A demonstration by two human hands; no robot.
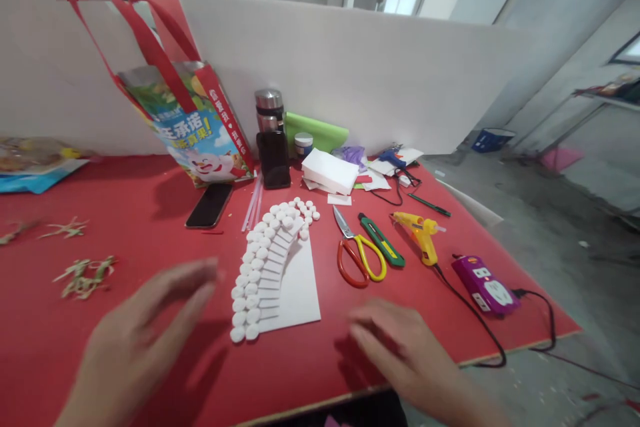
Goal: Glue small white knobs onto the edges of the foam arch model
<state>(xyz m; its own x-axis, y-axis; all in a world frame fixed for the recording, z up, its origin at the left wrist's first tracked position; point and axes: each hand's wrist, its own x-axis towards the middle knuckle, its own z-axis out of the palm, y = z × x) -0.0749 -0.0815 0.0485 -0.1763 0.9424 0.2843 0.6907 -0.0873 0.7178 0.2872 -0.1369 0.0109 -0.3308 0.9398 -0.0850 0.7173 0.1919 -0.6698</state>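
My left hand (140,327) hovers over the red table, left of a white paper piece, with its thumb and fingers apart and nothing between them. My right hand (405,347) is near the front edge, right of the same piece. Its fingers are loosely bent and slightly blurred, and I see nothing in them. Between my hands lies the white paper piece (300,287), with a curved row of short dark lines. Round white discs (253,277) in a double row follow its left edge. Several loose white balls (306,207) are at its upper end.
Scissors (357,250), a green utility knife (383,240), a yellow glue gun (420,233) and a purple power socket (487,285) lie on the right. Behind are a phone (209,205), a shopping bag (200,127) and a steel flask (269,110). Twisted straw pieces (87,277) lie left.
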